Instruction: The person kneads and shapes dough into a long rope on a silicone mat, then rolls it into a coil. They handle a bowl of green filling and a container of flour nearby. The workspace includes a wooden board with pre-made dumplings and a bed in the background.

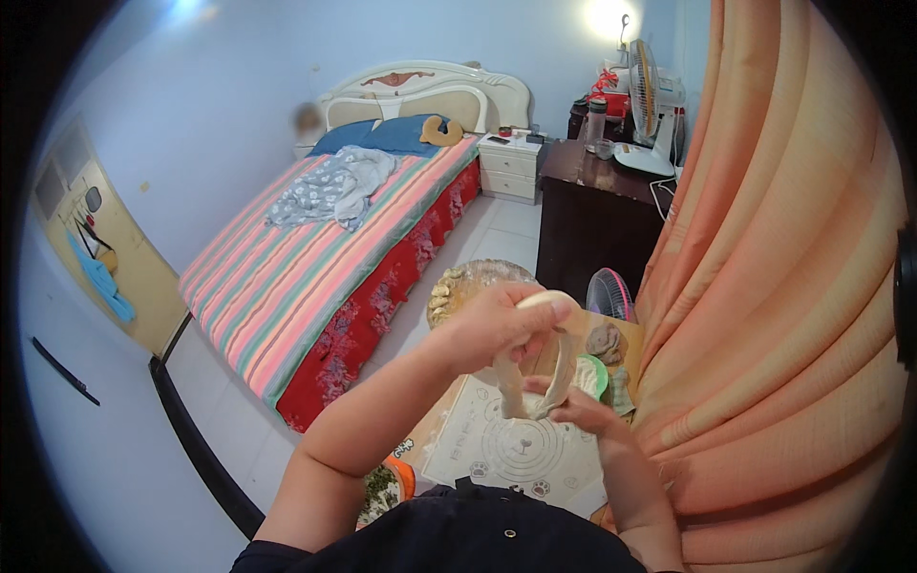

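A pale ring of dough [512, 393] hangs upright in the air over a white kneading mat [449, 449] printed with a bear's face. My left hand [492, 329] grips the top of the loop, its thumb and fingers closed round it. Lower down on the right, my right hand [587, 413] has its fingers on the bottom part of the loop, some passing through the opening. Beside that hand is a green bowl [600, 369] with white flour in it. Beyond the left hand lies a round floured board [497, 273] with shaped dumplings [440, 298] along its left edge.
An orange bowl [406, 476] of chopped green filling sits near my body at the left. A crumpled greyish cloth or bag [604, 341] lies past the green bowl. Orange curtains [755, 382] hang close on the right. A striped bed [287, 277] stands farther left.
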Demonstrator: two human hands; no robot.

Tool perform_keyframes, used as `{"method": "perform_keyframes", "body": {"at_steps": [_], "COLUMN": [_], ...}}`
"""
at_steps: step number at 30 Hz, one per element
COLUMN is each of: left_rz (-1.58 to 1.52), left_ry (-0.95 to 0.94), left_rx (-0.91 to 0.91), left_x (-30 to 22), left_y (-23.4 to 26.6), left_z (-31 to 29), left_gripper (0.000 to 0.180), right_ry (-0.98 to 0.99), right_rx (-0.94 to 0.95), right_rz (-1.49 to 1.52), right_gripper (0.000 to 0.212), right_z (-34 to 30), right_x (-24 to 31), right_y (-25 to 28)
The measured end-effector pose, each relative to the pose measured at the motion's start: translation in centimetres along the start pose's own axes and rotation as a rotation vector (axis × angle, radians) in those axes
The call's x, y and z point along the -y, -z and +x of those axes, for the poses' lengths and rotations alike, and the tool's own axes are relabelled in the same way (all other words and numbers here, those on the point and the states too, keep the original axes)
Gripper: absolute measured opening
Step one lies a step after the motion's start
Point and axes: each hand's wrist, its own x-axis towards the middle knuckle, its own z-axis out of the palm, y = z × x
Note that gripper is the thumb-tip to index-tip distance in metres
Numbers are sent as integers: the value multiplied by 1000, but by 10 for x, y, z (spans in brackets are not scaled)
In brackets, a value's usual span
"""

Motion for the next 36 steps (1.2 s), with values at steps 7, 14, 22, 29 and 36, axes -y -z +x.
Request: {"method": "perform_keyframes", "body": {"at_steps": [7,14,22,29,36], "left_rz": [-122,40,-522,-448,-27], "left_ry": [-141,79,33,-87,-41], "left_rx": [-90,227,555,469,153], "left_x": [17,78,145,115,65], "left_y": [57,94,26,31,15], "left_z": [-27,-66,-34,-37,-22], "left_gripper": [36,62,94,81,54], "right_ry": [-191,-18,-16,-178,-21], "right_rx": [-409,-149,172,-77,-188], "right_rz": [337,170,218,-339,-909], "right_gripper": [33,41,52,49,27], "right_z": [8,22,49,33,37], "right_x": [22,116,192,193,176], "right_y": [-28,-6,-32,-31,-54]}}
